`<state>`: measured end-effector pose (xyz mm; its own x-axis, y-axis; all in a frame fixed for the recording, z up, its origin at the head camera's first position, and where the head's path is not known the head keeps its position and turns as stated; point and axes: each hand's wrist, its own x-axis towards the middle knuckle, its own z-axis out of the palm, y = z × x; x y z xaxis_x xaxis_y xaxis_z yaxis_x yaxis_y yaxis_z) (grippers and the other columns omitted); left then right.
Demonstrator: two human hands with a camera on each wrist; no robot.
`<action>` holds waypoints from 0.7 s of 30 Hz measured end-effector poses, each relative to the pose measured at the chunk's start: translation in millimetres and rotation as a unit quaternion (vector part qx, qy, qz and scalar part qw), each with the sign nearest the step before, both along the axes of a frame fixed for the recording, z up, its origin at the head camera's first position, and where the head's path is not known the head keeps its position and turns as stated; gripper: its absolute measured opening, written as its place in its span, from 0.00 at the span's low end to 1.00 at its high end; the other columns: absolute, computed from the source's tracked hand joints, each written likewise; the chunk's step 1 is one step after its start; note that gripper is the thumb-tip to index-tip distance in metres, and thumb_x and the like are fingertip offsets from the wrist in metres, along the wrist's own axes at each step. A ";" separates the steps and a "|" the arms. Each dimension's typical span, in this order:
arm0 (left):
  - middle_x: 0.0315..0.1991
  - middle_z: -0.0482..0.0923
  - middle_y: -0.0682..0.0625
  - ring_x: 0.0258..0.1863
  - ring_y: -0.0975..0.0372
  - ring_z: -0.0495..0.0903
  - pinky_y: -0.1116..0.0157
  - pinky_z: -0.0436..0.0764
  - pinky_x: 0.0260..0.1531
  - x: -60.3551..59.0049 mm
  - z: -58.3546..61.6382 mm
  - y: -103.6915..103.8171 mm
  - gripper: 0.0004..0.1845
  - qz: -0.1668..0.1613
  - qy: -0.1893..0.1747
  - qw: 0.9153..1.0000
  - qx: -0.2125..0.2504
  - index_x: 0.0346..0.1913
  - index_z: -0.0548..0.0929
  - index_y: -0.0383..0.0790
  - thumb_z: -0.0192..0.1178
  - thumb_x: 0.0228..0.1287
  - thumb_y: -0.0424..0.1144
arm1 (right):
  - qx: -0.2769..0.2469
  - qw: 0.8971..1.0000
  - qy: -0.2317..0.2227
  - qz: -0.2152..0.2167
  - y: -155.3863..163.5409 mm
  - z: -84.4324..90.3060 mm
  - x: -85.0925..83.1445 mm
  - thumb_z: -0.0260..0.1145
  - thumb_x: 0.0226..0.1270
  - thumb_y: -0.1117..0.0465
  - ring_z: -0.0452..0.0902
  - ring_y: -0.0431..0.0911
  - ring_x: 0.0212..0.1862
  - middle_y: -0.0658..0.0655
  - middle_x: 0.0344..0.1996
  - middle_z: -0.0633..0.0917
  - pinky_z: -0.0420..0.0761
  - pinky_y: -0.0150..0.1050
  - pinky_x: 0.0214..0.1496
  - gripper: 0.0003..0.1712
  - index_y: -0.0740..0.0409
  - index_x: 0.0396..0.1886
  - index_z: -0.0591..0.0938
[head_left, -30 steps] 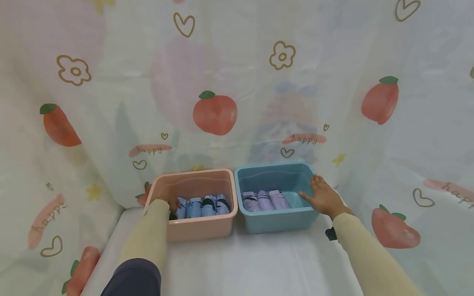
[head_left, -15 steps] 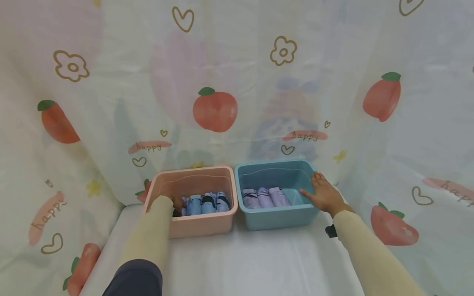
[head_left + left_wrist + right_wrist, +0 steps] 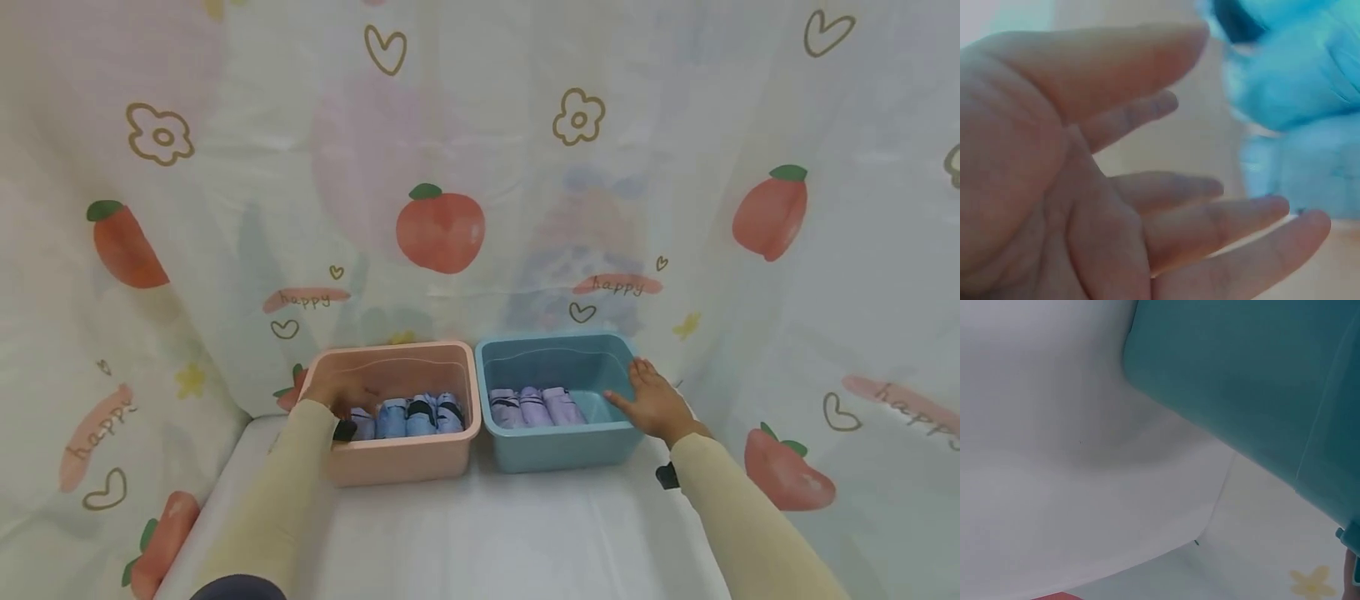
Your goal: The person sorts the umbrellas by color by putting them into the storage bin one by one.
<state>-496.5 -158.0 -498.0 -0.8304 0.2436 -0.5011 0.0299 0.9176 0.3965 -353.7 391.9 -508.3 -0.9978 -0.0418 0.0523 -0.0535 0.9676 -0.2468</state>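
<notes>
Inside the pink bin (image 3: 401, 462), several rolled blue garments (image 3: 422, 417) lie side by side. My left hand (image 3: 339, 393) is over the bin's left end, just left of the leftmost roll (image 3: 363, 423). In the left wrist view, its fingers (image 3: 1216, 228) are extended and spread, apart from the blue cloth (image 3: 1304, 81), with nothing in the palm. The blue bin (image 3: 566, 450) holds 3 rolled purple garments (image 3: 534, 407) at its left side. My right hand (image 3: 654, 402) rests on that bin's right rim with fingers straight and thumb stretched over the inside.
Both bins stand side by side on a white-covered table (image 3: 510, 533), against a patterned curtain (image 3: 480, 150) that hangs at the back and sides. The right wrist view shows the blue bin's outer wall (image 3: 1241, 375).
My left hand was at the leftmost blue roll, pushing toward the others; it has since drawn back left, off the roll. The right hand stays on the blue bin's rim.
</notes>
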 end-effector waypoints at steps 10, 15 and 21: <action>0.66 0.66 0.33 0.61 0.41 0.71 0.46 0.75 0.52 75.7 48.6 -33.8 0.26 -0.121 0.162 0.969 0.145 0.70 0.66 0.32 0.54 0.71 0.35 | 0.016 1.000 0.021 0.010 12.8 -3.5 -8.9 0.48 0.67 0.28 0.40 0.70 0.72 0.79 0.71 0.49 0.41 0.67 0.69 0.61 0.82 0.71 0.49; 0.57 0.77 0.36 0.52 0.43 0.78 0.46 0.78 0.48 87.1 37.6 -53.3 0.20 -0.056 0.258 0.955 0.135 0.62 0.76 0.32 0.56 0.70 0.36 | 0.031 0.999 0.013 0.008 24.7 2.7 -8.7 0.46 0.67 0.27 0.41 0.72 0.71 0.80 0.70 0.50 0.41 0.71 0.66 0.61 0.82 0.70 0.51; 0.52 0.80 0.35 0.52 0.41 0.78 0.42 0.75 0.49 102.3 16.3 -63.7 0.22 -0.022 0.330 0.939 0.097 0.60 0.78 0.32 0.60 0.67 0.39 | 0.029 1.000 0.009 0.004 31.7 10.2 -1.2 0.48 0.68 0.29 0.44 0.75 0.70 0.80 0.69 0.54 0.45 0.74 0.62 0.56 0.77 0.71 0.56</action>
<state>-394.3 -221.7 -481.7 -0.9316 0.3181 0.1757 0.3634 0.8224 0.4377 -355.0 423.6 -498.1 -0.9963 -0.0534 0.0677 -0.0654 0.9797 -0.1894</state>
